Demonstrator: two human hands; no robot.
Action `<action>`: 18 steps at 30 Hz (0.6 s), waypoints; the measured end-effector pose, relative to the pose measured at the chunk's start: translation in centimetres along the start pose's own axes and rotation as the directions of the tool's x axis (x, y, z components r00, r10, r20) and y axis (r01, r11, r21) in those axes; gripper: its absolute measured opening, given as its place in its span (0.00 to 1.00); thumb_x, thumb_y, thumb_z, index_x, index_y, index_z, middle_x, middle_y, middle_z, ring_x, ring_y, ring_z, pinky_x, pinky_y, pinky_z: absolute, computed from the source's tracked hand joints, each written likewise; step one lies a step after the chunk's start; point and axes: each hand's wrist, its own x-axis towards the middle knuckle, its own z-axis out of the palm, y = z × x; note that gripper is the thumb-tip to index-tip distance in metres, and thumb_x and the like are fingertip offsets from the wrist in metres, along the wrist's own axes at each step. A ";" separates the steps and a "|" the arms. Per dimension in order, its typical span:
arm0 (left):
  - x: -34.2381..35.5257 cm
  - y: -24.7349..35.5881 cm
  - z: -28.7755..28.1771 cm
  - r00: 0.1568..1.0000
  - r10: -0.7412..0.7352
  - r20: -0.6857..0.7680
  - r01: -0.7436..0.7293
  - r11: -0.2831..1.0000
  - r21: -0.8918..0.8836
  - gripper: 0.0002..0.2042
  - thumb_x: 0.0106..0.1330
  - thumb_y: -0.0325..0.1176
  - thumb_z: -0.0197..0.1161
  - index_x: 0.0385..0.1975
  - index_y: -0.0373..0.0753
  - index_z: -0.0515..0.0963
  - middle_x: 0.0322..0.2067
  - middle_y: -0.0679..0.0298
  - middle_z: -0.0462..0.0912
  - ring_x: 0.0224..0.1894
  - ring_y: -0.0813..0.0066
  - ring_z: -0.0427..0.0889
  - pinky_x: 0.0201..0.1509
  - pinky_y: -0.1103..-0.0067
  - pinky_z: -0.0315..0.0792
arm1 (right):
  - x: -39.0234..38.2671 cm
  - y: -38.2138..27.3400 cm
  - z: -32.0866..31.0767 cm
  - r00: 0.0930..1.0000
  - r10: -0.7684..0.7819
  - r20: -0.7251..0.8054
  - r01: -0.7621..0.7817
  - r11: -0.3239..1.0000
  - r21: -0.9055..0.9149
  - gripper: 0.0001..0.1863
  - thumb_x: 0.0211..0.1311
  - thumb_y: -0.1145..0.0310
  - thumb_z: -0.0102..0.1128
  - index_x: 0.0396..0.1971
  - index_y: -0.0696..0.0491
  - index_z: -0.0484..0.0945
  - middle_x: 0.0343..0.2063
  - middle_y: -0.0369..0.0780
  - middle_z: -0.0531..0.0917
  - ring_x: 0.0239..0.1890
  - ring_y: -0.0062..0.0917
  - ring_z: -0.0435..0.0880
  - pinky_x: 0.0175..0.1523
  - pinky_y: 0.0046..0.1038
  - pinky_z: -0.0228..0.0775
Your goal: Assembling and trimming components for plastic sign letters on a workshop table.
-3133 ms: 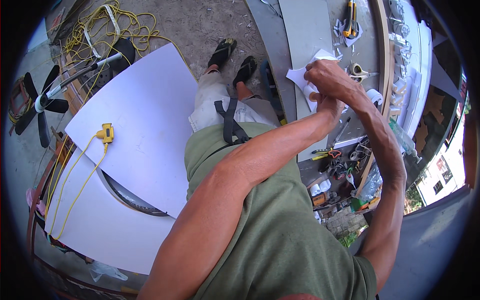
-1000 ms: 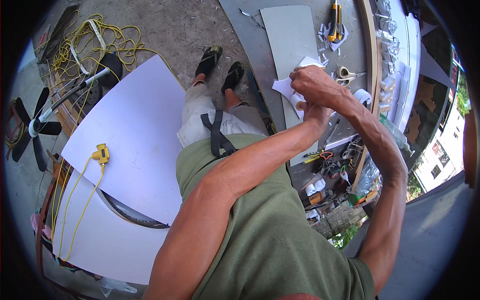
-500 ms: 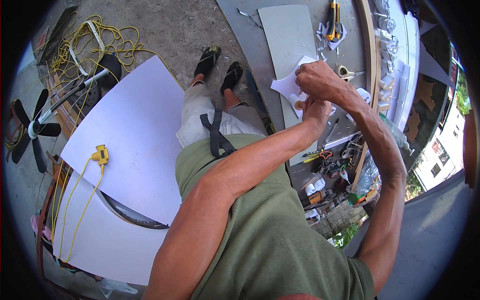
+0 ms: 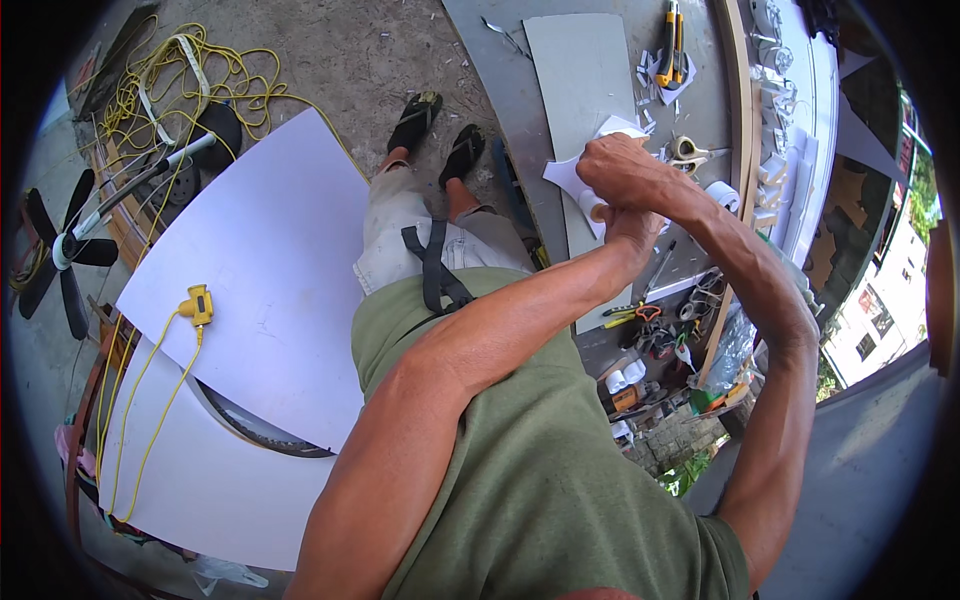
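My right hand (image 4: 622, 170) is closed over a white cut piece (image 4: 562, 172), fingertips curled down; what it grips is hidden. My left hand (image 4: 633, 226) is just below, fingers closed by a short white cylinder with a tan end (image 4: 593, 207), which it appears to grip. The piece lies on a long grey board (image 4: 575, 75) on the metal worktable (image 4: 490, 60). Cream-handled scissors (image 4: 690, 152) lie right of my right hand; a yellow-black utility knife (image 4: 672, 45) is farther up among small white scraps.
A wooden strip (image 4: 738, 90) edges the table, with white parts (image 4: 772, 110) beyond. Pliers (image 4: 625, 314) and assorted tools lie lower. At left are large white panels (image 4: 250, 250), a yellow connector (image 4: 198, 305), tangled yellow cord (image 4: 180, 80) and a fan (image 4: 65, 250).
Over the last half second my right hand has shifted slightly left and down over the white piece. Both hands stay together at the same spot on the board.
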 end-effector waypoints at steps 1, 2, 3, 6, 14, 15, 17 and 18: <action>-0.1 -0.1 -0.3 1.000 -0.029 -0.011 0.028 0.998 -0.051 0.32 0.39 0.13 0.72 0.49 0.49 0.85 0.39 0.74 0.82 0.41 0.76 0.82 0.30 0.70 0.74 | 0.1 0.0 0.0 1.000 -0.006 0.005 0.006 1.000 0.006 0.05 0.51 0.80 0.68 0.28 0.60 0.90 0.28 0.52 0.88 0.32 0.41 0.91 0.38 0.37 0.83; -0.2 -0.3 -0.6 1.000 -0.008 0.000 0.008 1.000 -0.016 0.30 0.38 0.13 0.72 0.46 0.48 0.85 0.36 0.74 0.82 0.38 0.77 0.82 0.29 0.71 0.73 | 0.1 0.1 -0.1 1.000 0.002 -0.009 -0.002 1.000 0.002 0.05 0.51 0.80 0.68 0.28 0.60 0.90 0.28 0.52 0.88 0.33 0.40 0.91 0.38 0.37 0.83; -0.4 -0.3 -0.9 1.000 0.013 0.012 -0.013 1.000 0.017 0.28 0.37 0.12 0.72 0.42 0.47 0.86 0.32 0.75 0.81 0.35 0.77 0.81 0.27 0.72 0.72 | 0.1 0.1 -0.2 1.000 0.011 -0.022 -0.011 1.000 -0.002 0.05 0.51 0.80 0.68 0.28 0.59 0.90 0.28 0.52 0.88 0.33 0.40 0.91 0.38 0.36 0.82; -0.6 -1.7 -3.1 0.982 0.144 0.120 -0.171 0.949 0.264 0.24 0.34 0.09 0.72 0.31 0.44 0.85 0.24 0.75 0.77 0.25 0.81 0.77 0.23 0.78 0.69 | 0.5 0.5 -0.4 0.998 0.000 -0.069 0.000 1.000 0.001 0.05 0.51 0.80 0.69 0.28 0.58 0.90 0.27 0.51 0.88 0.32 0.39 0.91 0.37 0.35 0.82; -0.8 -2.6 -4.5 0.992 0.103 0.078 -0.126 0.908 0.400 0.21 0.26 0.10 0.74 0.24 0.40 0.85 0.13 0.71 0.71 0.15 0.74 0.72 0.15 0.70 0.54 | 1.6 1.4 -1.7 0.973 -0.079 -0.217 0.060 0.994 -0.094 0.04 0.49 0.78 0.67 0.24 0.56 0.89 0.24 0.47 0.87 0.32 0.38 0.90 0.35 0.35 0.81; -0.8 -2.6 -4.5 0.991 0.104 0.082 -0.128 0.913 0.387 0.22 0.25 0.10 0.74 0.25 0.40 0.85 0.15 0.71 0.72 0.15 0.74 0.72 0.15 0.70 0.54 | 1.6 1.3 -1.7 0.969 -0.083 -0.232 0.061 0.993 -0.102 0.04 0.49 0.78 0.67 0.24 0.56 0.89 0.24 0.47 0.87 0.31 0.38 0.90 0.35 0.35 0.81; -0.7 -2.4 -3.9 0.990 0.107 0.090 -0.132 0.924 0.358 0.24 0.25 0.09 0.74 0.27 0.42 0.85 0.17 0.72 0.74 0.16 0.75 0.72 0.16 0.70 0.54 | 1.6 0.9 -1.5 0.970 -0.071 -0.234 0.041 0.990 -0.132 0.03 0.49 0.77 0.70 0.24 0.55 0.90 0.25 0.45 0.88 0.31 0.35 0.89 0.35 0.33 0.81; -0.6 -2.3 -3.6 0.986 0.135 0.092 -0.159 0.928 0.337 0.23 0.27 0.10 0.73 0.26 0.41 0.84 0.17 0.72 0.72 0.17 0.77 0.72 0.14 0.73 0.54 | 1.4 0.6 -1.3 0.974 -0.051 -0.222 0.016 0.988 -0.152 0.01 0.50 0.76 0.72 0.24 0.55 0.90 0.26 0.44 0.88 0.32 0.32 0.89 0.35 0.31 0.81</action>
